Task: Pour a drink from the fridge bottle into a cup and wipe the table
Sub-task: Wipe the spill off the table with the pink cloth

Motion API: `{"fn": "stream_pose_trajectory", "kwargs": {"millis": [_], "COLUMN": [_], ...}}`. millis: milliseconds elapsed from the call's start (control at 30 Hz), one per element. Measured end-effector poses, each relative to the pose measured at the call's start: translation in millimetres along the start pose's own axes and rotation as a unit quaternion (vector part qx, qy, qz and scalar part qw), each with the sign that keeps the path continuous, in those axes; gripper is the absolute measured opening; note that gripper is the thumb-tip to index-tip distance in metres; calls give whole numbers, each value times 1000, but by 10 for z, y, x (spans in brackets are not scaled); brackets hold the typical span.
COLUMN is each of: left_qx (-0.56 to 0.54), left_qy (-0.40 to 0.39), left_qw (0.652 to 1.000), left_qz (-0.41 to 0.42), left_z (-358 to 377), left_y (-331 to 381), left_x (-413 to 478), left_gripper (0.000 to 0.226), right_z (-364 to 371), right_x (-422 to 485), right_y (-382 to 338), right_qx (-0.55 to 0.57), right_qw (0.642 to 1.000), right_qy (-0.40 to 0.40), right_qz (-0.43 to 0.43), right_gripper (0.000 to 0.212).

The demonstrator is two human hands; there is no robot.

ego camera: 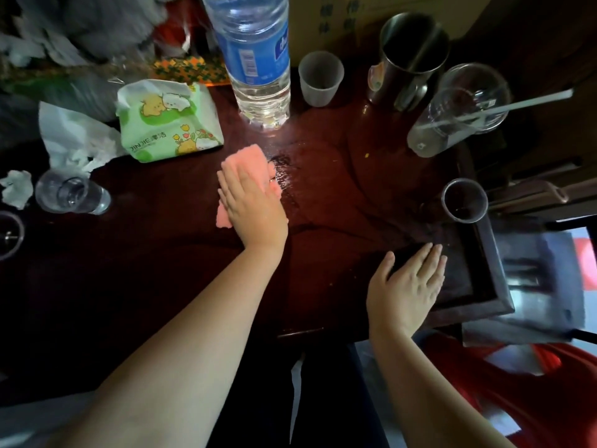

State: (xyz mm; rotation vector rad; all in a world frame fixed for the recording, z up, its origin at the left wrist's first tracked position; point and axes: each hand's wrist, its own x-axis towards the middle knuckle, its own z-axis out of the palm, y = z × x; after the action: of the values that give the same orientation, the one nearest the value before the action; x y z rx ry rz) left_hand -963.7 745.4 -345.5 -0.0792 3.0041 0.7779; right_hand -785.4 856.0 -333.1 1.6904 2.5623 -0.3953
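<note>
My left hand [250,205] presses flat on a pink cloth [250,161] in the middle of the dark red wooden table [339,195]. A wet sheen lies on the wood just right of the cloth. My right hand [410,286] rests flat with straight fingers near the table's right front corner. A big clear water bottle [255,59] with a blue label stands behind the cloth. A small dark cup [464,201] with dark liquid sits near the right edge. A frosted plastic cup [319,79] stands right of the bottle.
A green tissue pack [164,121] and crumpled tissues [74,140] lie at the left, with a clear glass [71,195] on its side. At the back right stand a steel mug [410,56] and a tilted clear cup [458,111] with a straw. The table's raised rim [494,253] runs along the right.
</note>
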Motion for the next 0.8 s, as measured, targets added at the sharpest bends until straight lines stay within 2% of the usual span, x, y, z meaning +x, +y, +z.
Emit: {"fn": "stream_pose_trajectory", "kwargs": {"millis": [100, 300, 400, 533, 667, 800], "left_qx": [-15, 0, -7, -37, -26, -3], "left_qy": [-7, -98, -162, -230, -245, -245], "left_qw": [999, 966, 929, 857, 836, 854], "left_qz": [39, 238, 332, 459, 491, 459], "left_z": [135, 326, 386, 403, 245, 12], "left_y": [236, 617, 743, 683, 385, 30], "left_x": [110, 129, 11, -245, -464, -676], "left_gripper": [59, 59, 59, 55, 54, 55], "right_z": [2, 20, 10, 14, 6, -13], "right_x": [-1, 15, 12, 16, 6, 17], "right_y": [6, 17, 20, 19, 19, 21], "right_qx": [-1, 0, 5, 15, 26, 37], "right_qw": [1000, 1000, 1000, 1000, 1000, 999], "right_qy": [2, -1, -6, -5, 0, -2], "right_qz": [-2, 0, -2, 0, -2, -3], "right_gripper": [70, 71, 70, 67, 65, 64]}}
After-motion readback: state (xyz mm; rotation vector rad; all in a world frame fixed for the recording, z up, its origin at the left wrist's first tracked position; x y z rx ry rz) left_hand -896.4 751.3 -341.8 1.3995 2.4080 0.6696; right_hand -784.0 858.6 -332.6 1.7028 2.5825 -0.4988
